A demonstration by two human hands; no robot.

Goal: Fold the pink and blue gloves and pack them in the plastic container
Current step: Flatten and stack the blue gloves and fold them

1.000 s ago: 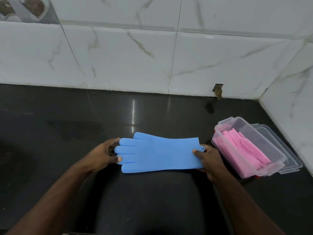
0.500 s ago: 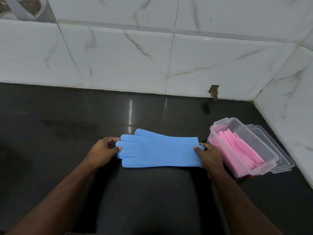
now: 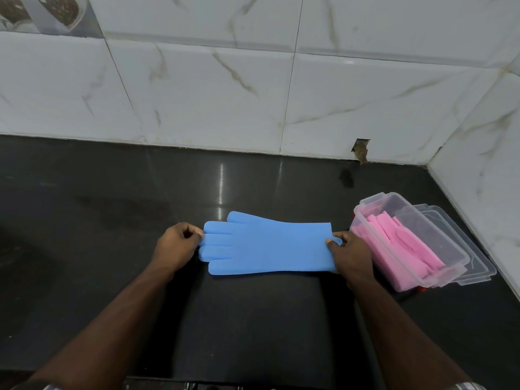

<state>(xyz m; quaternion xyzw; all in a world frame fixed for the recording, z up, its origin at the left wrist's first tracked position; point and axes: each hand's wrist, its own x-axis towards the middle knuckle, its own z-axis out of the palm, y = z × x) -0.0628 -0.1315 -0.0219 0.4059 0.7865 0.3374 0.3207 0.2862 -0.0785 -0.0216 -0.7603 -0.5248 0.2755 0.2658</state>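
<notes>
Lying flat along dark surface point(image 3: 112, 263), blue glove point(image 3: 267, 246) unmoved since a second ago. Left hand point(image 3: 177, 246) pinching fingertips, right hand point(image 3: 351, 254) gripping cuff. Pink glove point(image 3: 405, 243) already in plastic container point(image 3: 374, 204); blue fold not yet begun.

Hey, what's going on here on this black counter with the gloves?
A person is packing gloves. The blue glove lies flat and unfolded on the black counter, held at both ends: the left hand pinches its fingertips, the right hand grips its cuff. The pink gloves already sit folded in the open plastic container to the right, which rests on its lid. The blue one is not yet folded.
</notes>
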